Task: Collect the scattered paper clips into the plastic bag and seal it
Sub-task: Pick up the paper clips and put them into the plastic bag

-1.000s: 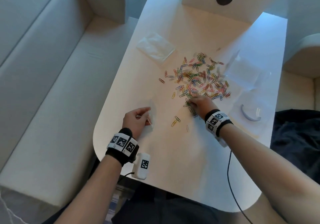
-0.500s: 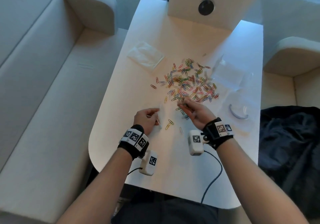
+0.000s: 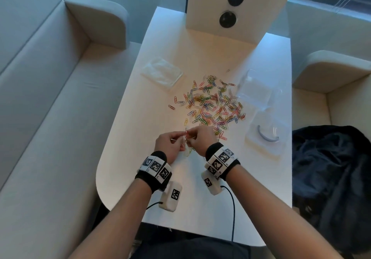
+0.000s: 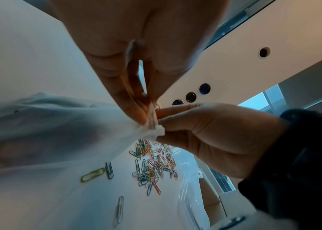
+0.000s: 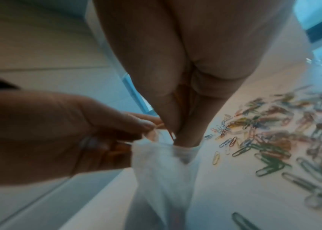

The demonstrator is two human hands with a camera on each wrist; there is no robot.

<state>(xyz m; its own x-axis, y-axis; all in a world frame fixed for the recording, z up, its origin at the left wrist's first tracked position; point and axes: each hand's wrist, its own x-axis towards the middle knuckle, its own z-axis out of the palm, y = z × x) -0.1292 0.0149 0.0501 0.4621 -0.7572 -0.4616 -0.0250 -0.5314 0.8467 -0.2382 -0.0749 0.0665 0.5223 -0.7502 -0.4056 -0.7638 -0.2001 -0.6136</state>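
Above the near part of the white table [image 3: 140,178], my left hand [image 3: 180,141] pinches the rim of a small clear plastic bag [image 3: 187,152], which hangs down between both hands. My right hand [image 3: 192,138] holds a few paper clips bunched in its fingertips. In the right wrist view those fingertips [image 5: 183,140] sit in the mouth of the bag [image 5: 162,171]. In the left wrist view the left fingers [image 4: 136,112] grip the edge of the bag [image 4: 57,132], opposite the right hand [image 4: 168,127]. The heap of coloured paper clips [image 3: 212,104] lies just beyond the hands.
A stack of flat clear bags [image 3: 162,74] lies at the back left. Clear packaging [image 3: 255,90] and a bag with a blue curved piece [image 3: 267,136] lie on the right. A white panel with black holes [image 3: 230,7] stands behind, sofas flank the table, and dark cloth [image 3: 331,168] lies right.
My right hand left the heap with a pinch of clips and came left to the bag. The left hand lifted the bag off the table to meet it.
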